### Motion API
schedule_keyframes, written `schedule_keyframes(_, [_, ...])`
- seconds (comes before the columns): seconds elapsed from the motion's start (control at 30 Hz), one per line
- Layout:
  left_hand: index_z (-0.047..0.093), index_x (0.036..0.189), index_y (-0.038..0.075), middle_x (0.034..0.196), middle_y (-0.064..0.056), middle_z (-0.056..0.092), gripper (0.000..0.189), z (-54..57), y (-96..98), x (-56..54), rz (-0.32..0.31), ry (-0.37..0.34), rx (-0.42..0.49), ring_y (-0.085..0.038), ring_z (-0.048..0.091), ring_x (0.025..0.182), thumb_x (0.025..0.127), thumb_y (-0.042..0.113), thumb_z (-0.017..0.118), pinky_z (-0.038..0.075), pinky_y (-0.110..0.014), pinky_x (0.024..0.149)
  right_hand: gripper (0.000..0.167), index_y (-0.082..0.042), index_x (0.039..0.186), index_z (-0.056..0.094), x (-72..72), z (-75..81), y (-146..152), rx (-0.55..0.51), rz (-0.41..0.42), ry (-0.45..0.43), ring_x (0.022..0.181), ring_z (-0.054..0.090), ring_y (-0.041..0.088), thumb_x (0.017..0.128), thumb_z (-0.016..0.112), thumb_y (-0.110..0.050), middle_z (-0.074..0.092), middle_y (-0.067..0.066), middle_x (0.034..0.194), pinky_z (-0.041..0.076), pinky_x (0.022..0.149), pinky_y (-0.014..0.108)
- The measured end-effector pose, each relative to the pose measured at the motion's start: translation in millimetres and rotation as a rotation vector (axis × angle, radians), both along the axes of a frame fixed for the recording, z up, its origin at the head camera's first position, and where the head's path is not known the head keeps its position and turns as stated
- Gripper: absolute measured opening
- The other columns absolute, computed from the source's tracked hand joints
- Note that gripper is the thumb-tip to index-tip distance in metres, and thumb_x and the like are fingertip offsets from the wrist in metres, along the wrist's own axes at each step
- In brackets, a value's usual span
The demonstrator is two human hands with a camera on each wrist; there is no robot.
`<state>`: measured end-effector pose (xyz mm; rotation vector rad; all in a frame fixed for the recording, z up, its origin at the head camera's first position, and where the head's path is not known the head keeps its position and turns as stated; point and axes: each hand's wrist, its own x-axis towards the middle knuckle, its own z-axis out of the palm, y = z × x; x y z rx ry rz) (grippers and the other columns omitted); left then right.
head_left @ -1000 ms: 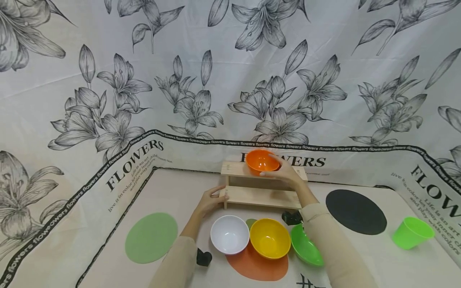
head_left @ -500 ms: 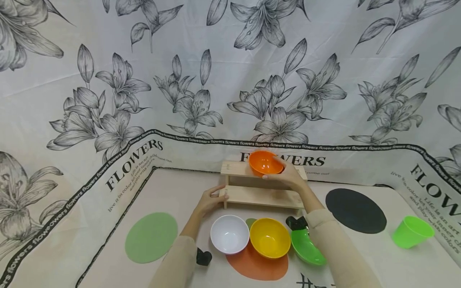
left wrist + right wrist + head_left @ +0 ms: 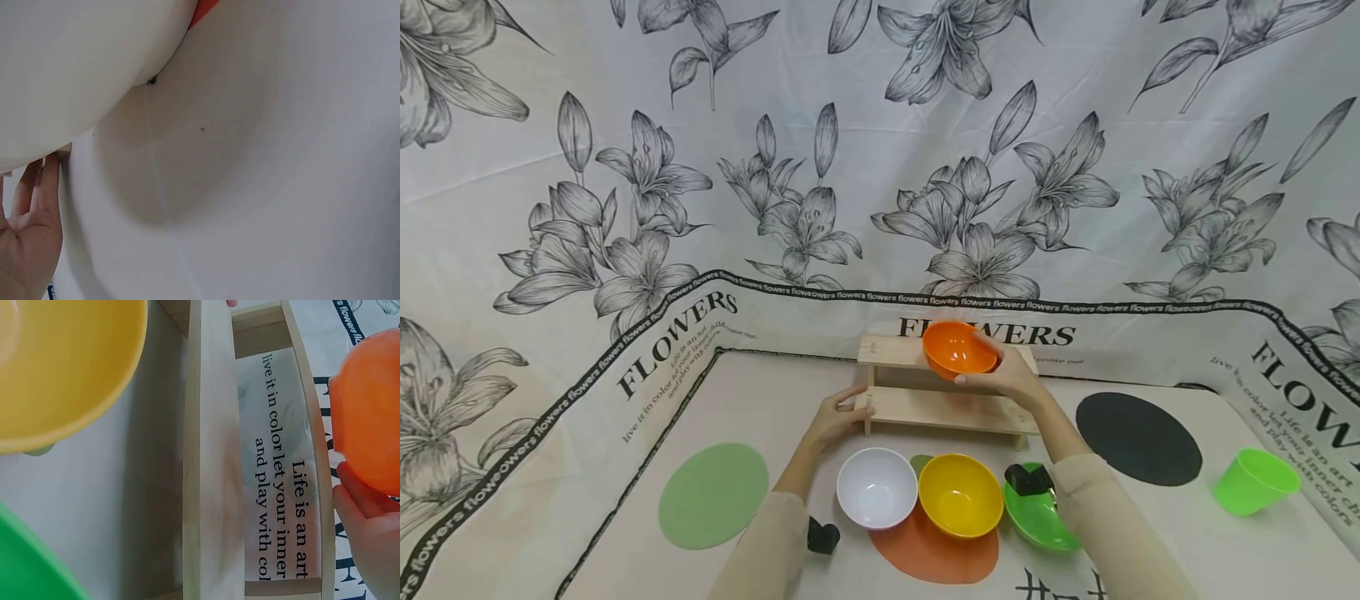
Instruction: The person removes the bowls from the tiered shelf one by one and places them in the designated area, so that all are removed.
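Observation:
In the head view my right hand (image 3: 1011, 375) holds an orange bowl (image 3: 953, 346) by its right side, at the upper board of a two-step wooden shelf (image 3: 947, 408). The right wrist view shows the fingers against the underside of the orange bowl (image 3: 369, 406), past the shelf's far board. My left hand (image 3: 837, 419) grips the left end of the lower board. A white bowl (image 3: 877, 490) and a yellow bowl (image 3: 961, 497) stand side by side in front of the shelf. Right of them is a green bowl (image 3: 1037, 517), partly hidden by my right sleeve.
A green cup (image 3: 1257, 482) leans at the far right, near a black round patch (image 3: 1138, 437). On the left lies a green round patch (image 3: 713, 496); an orange patch (image 3: 932, 554) shows under the bowls. Flower-printed cloth (image 3: 820, 208) hangs behind the shelf.
The orange bowl has moved right and a little nearer with my right hand, tilting slightly. My right forearm has shifted right, uncovering more of the green bowl. The left hand stays at the shelf.

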<state>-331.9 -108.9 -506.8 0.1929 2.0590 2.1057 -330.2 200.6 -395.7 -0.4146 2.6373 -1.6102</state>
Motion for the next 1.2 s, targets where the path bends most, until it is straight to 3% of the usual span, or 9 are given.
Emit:
schedule_keyframes(0.63, [0.047,0.137,0.004,0.12,-0.031,0.057,0.057,-1.5,-0.7,-0.2,-0.002,-0.005,0.01,-0.035,0.063,0.105,0.085,0.01,0.07,0.054,-0.037,0.087,0.087,-0.001,0.147,0.026,24.7,2.9,13.1,-0.039,0.075,0.067,0.128,0.041,0.04,0.078,0.077,-0.013,0.026,0.024,0.15,0.036,0.106,0.048])
schedule_keyframes(0.7, [0.047,0.137,0.004,0.119,-0.03,0.058,0.057,-1.6,-1.0,-0.3,-0.002,-0.004,0.01,-0.035,0.063,0.104,0.084,0.01,0.07,0.054,-0.037,0.088,0.087,-0.002,0.147,0.026,27.0,2.4,14.4,-0.038,0.074,0.069,0.126,0.043,0.039,0.078,0.077,-0.013,0.028,0.023,0.15,0.039,0.105,0.044])
schedule_keyframes(0.93, [0.048,0.136,0.004,0.118,-0.031,0.058,0.057,-1.7,-1.0,0.0,0.004,-0.012,0.029,-0.035,0.063,0.103,0.084,0.007,0.07,0.054,-0.037,0.088,0.088,-0.004,0.148,0.026,36.2,0.7,18.2,-0.082,0.077,0.058,0.122,0.045,0.038,0.077,0.077,-0.012,0.032,0.022,0.147,0.045,0.09,0.014])
schedule_keyframes(1.2, [0.047,0.136,0.003,0.119,-0.031,0.058,0.056,-2.5,0.2,-0.8,-0.006,-0.002,0.032,-0.035,0.063,0.104,0.085,0.007,0.069,0.054,-0.038,0.088,0.088,-0.004,0.148,0.025,49.0,1.4,27.3,-0.104,0.075,0.056,0.121,0.045,0.04,0.077,0.076,-0.009,0.035,0.024,0.143,0.047,0.088,0.015])
